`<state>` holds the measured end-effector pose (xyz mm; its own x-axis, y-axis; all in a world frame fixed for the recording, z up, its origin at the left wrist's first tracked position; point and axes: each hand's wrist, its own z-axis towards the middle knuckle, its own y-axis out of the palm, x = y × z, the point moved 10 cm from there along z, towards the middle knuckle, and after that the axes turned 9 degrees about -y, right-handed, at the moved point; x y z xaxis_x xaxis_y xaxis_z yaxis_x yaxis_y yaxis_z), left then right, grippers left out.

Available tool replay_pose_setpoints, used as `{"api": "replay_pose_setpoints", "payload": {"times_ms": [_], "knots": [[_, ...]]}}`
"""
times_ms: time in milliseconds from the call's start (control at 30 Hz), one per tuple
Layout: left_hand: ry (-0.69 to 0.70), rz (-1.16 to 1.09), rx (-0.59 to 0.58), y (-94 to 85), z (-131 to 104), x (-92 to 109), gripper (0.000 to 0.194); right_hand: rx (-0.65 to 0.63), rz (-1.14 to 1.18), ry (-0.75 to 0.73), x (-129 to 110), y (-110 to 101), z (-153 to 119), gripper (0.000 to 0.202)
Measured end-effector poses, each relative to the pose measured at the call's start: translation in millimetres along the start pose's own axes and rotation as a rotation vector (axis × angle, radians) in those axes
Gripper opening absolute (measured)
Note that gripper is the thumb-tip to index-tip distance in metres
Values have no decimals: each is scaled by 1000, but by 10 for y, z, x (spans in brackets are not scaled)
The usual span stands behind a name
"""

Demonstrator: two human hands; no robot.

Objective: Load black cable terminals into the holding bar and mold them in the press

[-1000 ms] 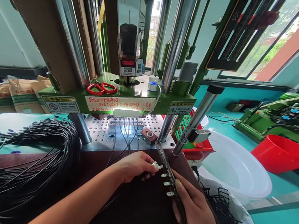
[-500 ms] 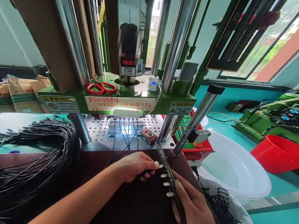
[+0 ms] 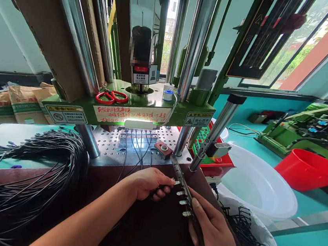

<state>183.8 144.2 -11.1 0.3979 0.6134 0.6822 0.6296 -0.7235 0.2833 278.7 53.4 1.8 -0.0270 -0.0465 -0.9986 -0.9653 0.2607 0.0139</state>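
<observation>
My left hand (image 3: 153, 183) pinches a small metal connector (image 3: 177, 182) between thumb and finger, right at the edge of a long dark metal bar (image 3: 184, 186). Below it, several more silvery connectors (image 3: 183, 202) stick out from the bar's left side in a row. My right hand (image 3: 208, 226) is wrapped round the lower part of that bar, thumb along its top. The bar's far end lies by the press bed, near a brown block with a round metal piece (image 3: 164, 148). Whether the pinched connector is seated in the bar, I cannot tell.
A green press (image 3: 153, 110) with steel columns stands ahead; black cables (image 3: 134, 147) hang from its lit mould. Red-handled scissors (image 3: 112, 97) lie on its plate. At left is a big coil of black cables (image 3: 71, 156); at right, a white tub (image 3: 280, 191) and red bucket (image 3: 309, 171).
Both hands and the bar stay almost in place. My left hand's fingers have shifted very slightly at the connector.
</observation>
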Motion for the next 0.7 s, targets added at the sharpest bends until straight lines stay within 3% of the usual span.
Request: {"api": "replay_pose_setpoints", "payload": {"times_ms": [700], "knots": [[35, 30, 11, 16, -24, 35, 43, 7, 17, 6, 2, 4, -5, 67]]}}
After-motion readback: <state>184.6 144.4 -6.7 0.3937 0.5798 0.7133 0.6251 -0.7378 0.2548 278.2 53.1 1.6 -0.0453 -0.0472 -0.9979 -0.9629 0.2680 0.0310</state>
